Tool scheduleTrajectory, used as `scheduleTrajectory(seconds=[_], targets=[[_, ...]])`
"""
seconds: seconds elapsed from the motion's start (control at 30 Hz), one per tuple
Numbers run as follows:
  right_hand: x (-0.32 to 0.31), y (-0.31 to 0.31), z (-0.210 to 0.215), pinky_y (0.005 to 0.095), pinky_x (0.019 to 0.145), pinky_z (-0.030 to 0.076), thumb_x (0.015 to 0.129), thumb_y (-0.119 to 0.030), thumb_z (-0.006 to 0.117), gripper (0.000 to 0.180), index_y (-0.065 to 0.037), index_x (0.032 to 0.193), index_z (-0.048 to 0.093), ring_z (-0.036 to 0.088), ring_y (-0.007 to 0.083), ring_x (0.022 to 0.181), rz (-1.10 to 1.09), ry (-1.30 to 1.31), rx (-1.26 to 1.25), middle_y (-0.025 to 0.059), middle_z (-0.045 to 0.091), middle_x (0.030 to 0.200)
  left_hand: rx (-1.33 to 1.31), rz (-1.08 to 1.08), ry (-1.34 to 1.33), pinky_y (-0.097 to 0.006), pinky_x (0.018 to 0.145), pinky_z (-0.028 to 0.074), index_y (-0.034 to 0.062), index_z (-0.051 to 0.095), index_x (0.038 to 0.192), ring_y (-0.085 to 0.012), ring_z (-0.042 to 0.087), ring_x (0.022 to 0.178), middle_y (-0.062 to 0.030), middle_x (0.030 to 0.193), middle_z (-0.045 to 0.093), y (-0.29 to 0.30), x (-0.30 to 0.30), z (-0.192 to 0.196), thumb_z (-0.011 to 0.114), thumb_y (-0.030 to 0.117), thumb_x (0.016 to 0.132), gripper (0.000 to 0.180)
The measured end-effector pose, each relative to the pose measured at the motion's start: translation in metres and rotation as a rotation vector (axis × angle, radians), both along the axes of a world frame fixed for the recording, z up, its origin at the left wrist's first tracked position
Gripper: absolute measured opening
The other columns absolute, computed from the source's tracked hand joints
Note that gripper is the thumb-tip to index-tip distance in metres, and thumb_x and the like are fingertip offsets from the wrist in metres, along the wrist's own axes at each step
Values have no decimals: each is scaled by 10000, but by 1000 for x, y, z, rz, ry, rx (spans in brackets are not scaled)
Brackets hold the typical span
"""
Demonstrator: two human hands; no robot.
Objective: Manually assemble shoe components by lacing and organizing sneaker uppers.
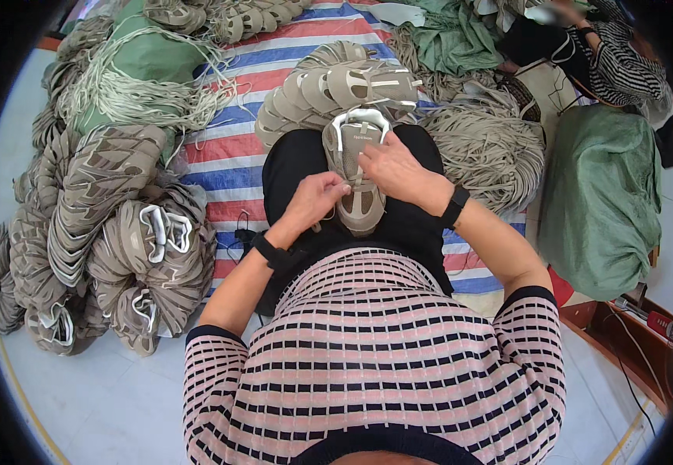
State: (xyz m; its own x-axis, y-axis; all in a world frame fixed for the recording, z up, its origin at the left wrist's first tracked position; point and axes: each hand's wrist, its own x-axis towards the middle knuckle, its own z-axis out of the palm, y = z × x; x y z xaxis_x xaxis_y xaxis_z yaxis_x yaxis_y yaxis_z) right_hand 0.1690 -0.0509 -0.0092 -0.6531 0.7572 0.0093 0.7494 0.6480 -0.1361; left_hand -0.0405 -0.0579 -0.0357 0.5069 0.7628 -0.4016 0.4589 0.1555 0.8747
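Observation:
A taupe and grey shoe upper (361,209) lies on my black-trousered lap, its toe toward me and its white-lined collar away from me. My left hand (317,200) is at the upper's left side, thumb and fingers pinched together at the lacing area; what they pinch is too small to make out. From the right, my right hand (400,172) reaches over the upper with its fingers curled in against the tongue and eyelets. Anything held in those fingers is hidden. Just beyond my knees lies a fanned row of matching uppers (317,97).
Stacked, bundled uppers (123,209) are piled at left, beside a green sack (154,58) draped with pale laces (131,89). A heap of beige laces (488,147) and a full green sack (604,201) are at right. Another person's striped sleeve (631,66) shows at far right, over the striped sheet (228,178).

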Motion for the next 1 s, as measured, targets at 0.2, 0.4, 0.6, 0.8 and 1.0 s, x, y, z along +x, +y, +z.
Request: scheduleTrajectory(seconds=[0.2,0.4,0.6,0.8,1.0], targets=[[20,13,23,377,757,380,722,-128,566,76,-86,785,566,571,194,738,96,-207,213,57,537,759,-93,-110,-111,-197,608,380,7,628,824,-28,448,660,50,705,562,18,-13,19,567,200,889,212],[130,66,49,372,748,362,702,-74,587,201,-69,893,523,552,206,789,-289,-482,421,61,522,803,533,-349,-99,-299,801,399,55,616,801,-181,503,936,-47,971,575,20,-15,23,663,115,763,85],[184,85,57,383,722,362,693,-40,573,205,-76,880,498,575,219,767,-332,-495,418,66,523,805,806,-312,-33,-393,938,361,50,548,899,-323,432,1071,-101,1115,500,11,-2,22,682,21,624,308],[222,105,71,396,676,350,761,-55,545,136,-96,882,497,569,241,696,-427,-439,667,69,526,781,734,-260,-60,-372,898,388,33,529,894,-315,459,1020,-114,1044,530,24,9,18,635,-11,648,271],[171,26,5,436,548,476,871,-246,507,230,-34,827,585,594,350,597,-807,374,-38,176,613,673,861,-280,33,-366,766,402,56,556,860,-292,476,858,-80,864,531,35,30,18,708,76,645,263]])
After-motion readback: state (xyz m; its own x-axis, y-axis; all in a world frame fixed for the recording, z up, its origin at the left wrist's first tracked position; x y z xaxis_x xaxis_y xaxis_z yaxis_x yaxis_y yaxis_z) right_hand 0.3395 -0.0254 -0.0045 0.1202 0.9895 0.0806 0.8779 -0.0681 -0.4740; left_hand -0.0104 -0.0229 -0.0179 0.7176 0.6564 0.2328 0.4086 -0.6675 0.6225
